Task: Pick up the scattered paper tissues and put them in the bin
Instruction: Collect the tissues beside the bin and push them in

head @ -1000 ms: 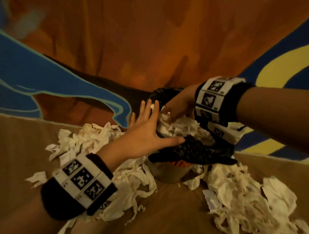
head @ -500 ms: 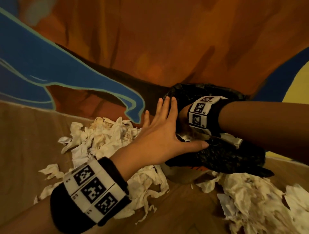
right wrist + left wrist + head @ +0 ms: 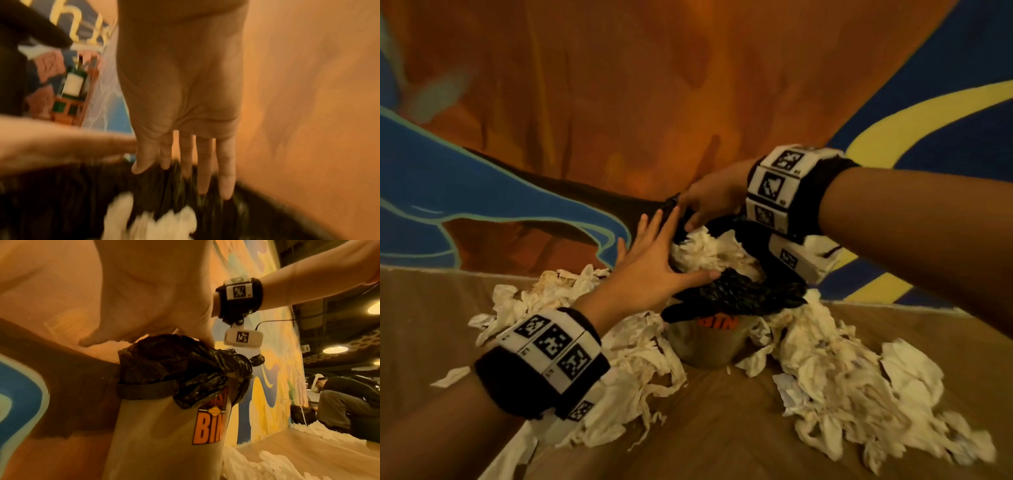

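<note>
A small grey bin (image 3: 705, 346) with an orange "BIN" label (image 3: 209, 426) and a black liner (image 3: 736, 294) stands by the wall, heaped with white tissues (image 3: 709, 251). My left hand (image 3: 654, 267) lies flat against the bin's left rim, fingers straight, thumb across the liner's front. My right hand (image 3: 709, 202) hovers over the bin's far rim with straight fingers (image 3: 203, 162) pointing down at the liner (image 3: 164, 186); it holds nothing. Crumpled tissues lie on the floor left (image 3: 558, 291) and right (image 3: 859, 387) of the bin.
An orange, blue and yellow painted wall (image 3: 654, 102) rises right behind the bin. The floor (image 3: 722, 428) is brown. In the left wrist view, another person (image 3: 345, 402) crouches further along the wall beside another white tissue pile (image 3: 324, 430).
My right hand has come up out of the bin to its far rim, and the white tissues inside show again. My left hand stays pressed on the bin's left side.
</note>
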Action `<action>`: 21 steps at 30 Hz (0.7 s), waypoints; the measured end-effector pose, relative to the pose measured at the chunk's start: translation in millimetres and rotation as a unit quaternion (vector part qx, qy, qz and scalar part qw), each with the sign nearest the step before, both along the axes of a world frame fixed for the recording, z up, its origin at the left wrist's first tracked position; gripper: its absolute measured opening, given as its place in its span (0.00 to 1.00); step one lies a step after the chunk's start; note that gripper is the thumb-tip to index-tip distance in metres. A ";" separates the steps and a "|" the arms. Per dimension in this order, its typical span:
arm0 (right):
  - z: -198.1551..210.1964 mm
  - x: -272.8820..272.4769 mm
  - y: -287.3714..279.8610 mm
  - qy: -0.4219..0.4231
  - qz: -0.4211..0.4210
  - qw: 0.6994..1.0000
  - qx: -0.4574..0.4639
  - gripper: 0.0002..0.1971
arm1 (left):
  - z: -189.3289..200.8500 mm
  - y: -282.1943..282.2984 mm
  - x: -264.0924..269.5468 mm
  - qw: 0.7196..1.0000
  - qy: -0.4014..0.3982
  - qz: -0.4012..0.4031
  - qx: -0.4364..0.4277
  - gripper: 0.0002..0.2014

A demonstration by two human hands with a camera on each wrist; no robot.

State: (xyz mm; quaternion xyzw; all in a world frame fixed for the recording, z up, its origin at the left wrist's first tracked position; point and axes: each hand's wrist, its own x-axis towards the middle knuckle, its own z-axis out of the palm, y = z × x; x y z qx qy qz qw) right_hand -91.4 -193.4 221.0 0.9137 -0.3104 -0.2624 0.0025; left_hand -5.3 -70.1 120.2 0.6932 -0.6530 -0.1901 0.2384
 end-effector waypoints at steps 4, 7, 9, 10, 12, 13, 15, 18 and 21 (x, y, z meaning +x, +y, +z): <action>40.3 -39.2 31.0 -0.054 -0.006 0.998 -0.021 0.21 | 6.0 13.1 -14.6 0.988 -0.035 -0.016 -0.149 0.43; 35.2 -82.1 48.3 -0.126 -0.046 0.991 -0.026 0.16 | 12.5 27.4 -37.2 0.962 -0.047 -0.021 -0.267 0.25; 25.9 -114.0 60.5 -0.208 -0.073 0.975 -0.025 0.12 | 15.4 37.4 -57.4 0.947 -0.061 -0.035 -0.315 0.20; 18.3 -130.2 66.5 -0.246 -0.088 0.965 -0.030 0.11 | 16.2 41.4 -67.9 0.938 -0.077 -0.051 -0.335 0.18; -4.3 -161.7 76.5 -0.313 -0.126 0.941 -0.036 0.12 | 13.9 46.9 -89.6 0.915 -0.119 -0.096 -0.373 0.14; -18.0 -177.0 81.3 -0.339 -0.150 0.928 -0.037 0.13 | 10.4 48.8 -100.6 0.901 -0.138 -0.125 -0.392 0.13; -48.4 -206.7 87.5 -0.374 -0.202 0.904 -0.037 0.14 | -1.6 49.9 -120.2 0.870 -0.167 -0.191 -0.422 0.10; -97.9 -251.6 97.4 -0.369 -0.279 0.886 -0.013 0.13 | -30.2 45.6 -145.2 0.850 -0.223 -0.292 -0.377 0.10; -144.2 -295.2 117.0 -0.318 -0.324 0.890 0.048 0.12 | -68.9 36.9 -162.1 0.888 -0.261 -0.323 -0.201 0.14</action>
